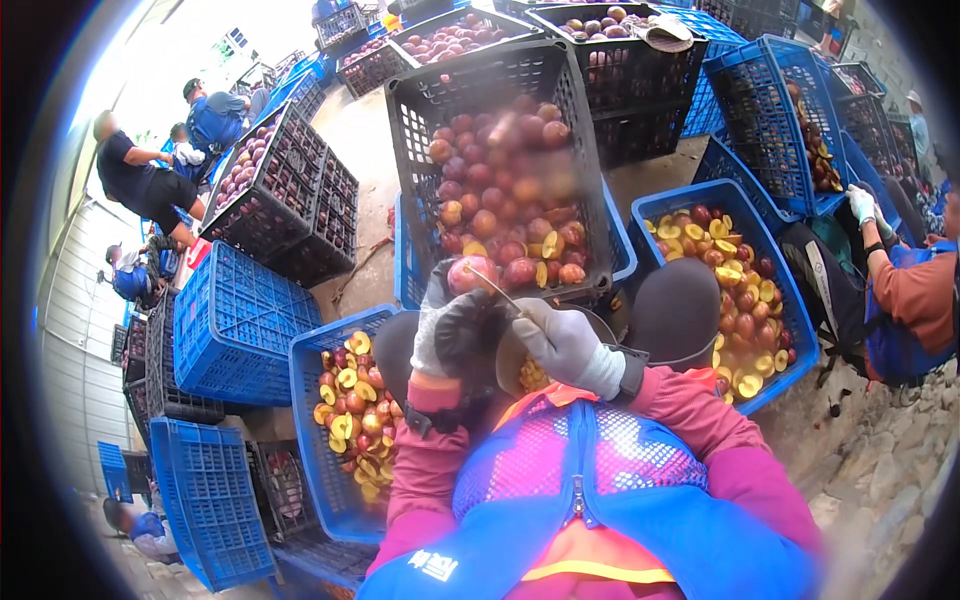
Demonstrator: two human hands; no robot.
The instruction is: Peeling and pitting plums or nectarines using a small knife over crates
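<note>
My gloved left hand [448, 322] holds a whole plum [472, 275] at the near edge of a black plastic crate [411, 135]. In my gloved right hand [562, 341] is a thin knife [495, 287], its blade against the plum. The tilted black crate holds many whole plums and a few cut ones. Between my knees stands a round container [517, 360] with yellow pieces inside, partly hidden by my right hand. Halved plums with yellow flesh fill part of a blue crate [304, 420] on the left and another blue crate [799, 330] on the right.
Stacked black crates of plums [300, 202] and an upturned blue crate [247, 322] stand at left. Another blue crate with cut plums [757, 112] lies tilted at upper right. A person in white gloves [911, 300] sits at the right edge; other people are at the far left.
</note>
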